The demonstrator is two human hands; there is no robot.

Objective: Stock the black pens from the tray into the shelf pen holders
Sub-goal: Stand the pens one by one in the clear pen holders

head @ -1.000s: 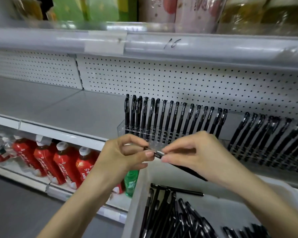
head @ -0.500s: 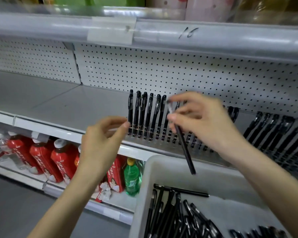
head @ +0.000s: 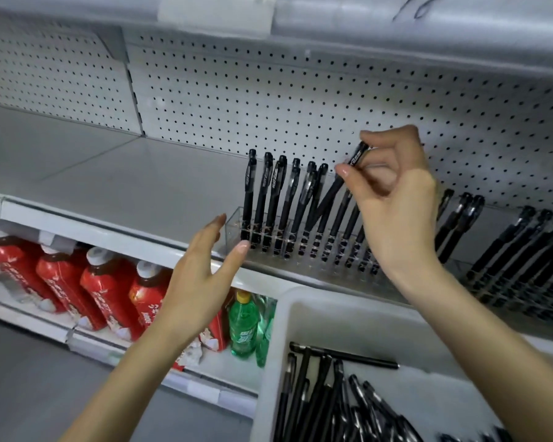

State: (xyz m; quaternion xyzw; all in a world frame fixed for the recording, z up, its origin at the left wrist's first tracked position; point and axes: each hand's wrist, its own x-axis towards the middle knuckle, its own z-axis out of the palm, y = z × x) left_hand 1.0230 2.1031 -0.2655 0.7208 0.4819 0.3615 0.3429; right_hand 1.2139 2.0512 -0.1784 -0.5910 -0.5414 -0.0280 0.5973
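My right hand pinches the cap end of a black pen, which slants down to the left with its tip among the pens standing in the clear pen holder on the shelf. Several black pens stand upright in that holder. My left hand hovers open just left of the holder's front corner, fingers straight, holding nothing. A white tray at the lower right holds several loose black pens.
A second holder of black pens stands on the shelf at the right. A white pegboard backs the grey shelf. On the lower shelf are red bottles and a green bottle.
My right hand has carried the pen from in front of the tray up into the holder, tip down. My left hand let go of it and now hangs open beside the holder.
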